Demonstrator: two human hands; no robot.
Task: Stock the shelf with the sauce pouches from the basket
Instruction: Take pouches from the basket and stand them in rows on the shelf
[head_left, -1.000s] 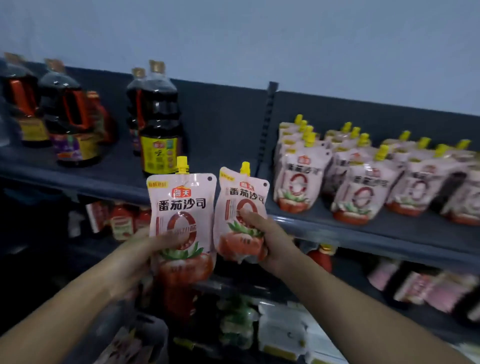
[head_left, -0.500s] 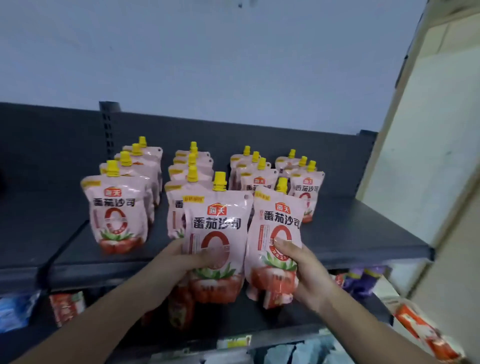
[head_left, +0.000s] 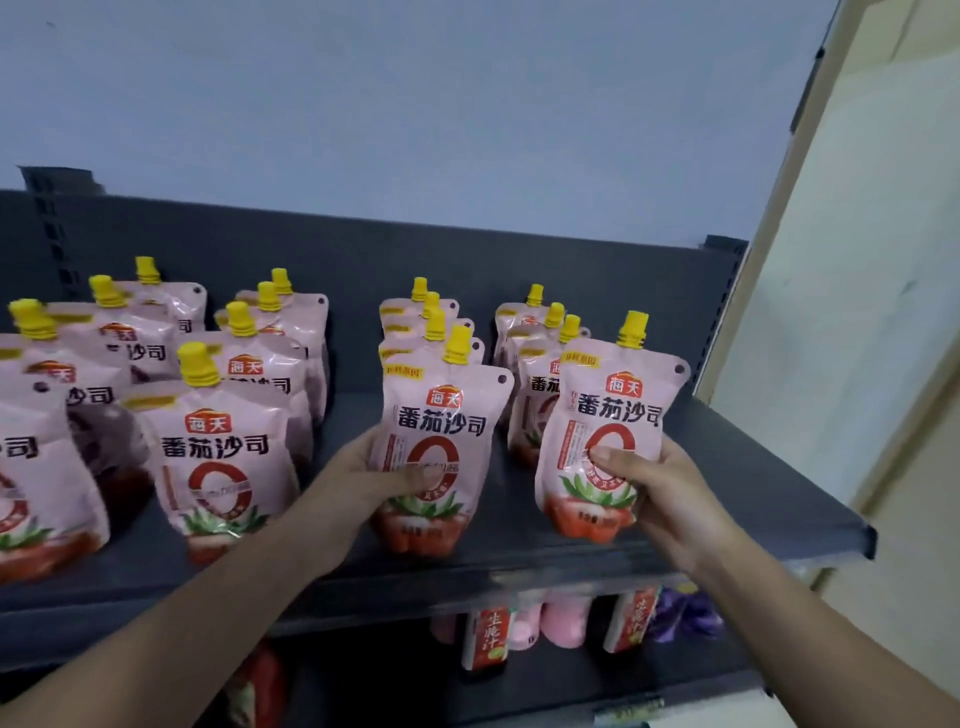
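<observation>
Fingers (head_left: 410, 480) of left hand (head_left: 363, 483) and right hand (head_left: 675, 499) each wrap the mid-body of a soft, likely slick, sauce-heavy pouch: left pouch (head_left: 441, 410) at 6 o'clock, right pouch (head_left: 615, 410) at 4 o'clock, at the shelf (head_left: 753, 467) front.

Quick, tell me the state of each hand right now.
Left hand: grips a sauce pouch, upright over the shelf.
Right hand: grips a second sauce pouch, also upright.
</observation>
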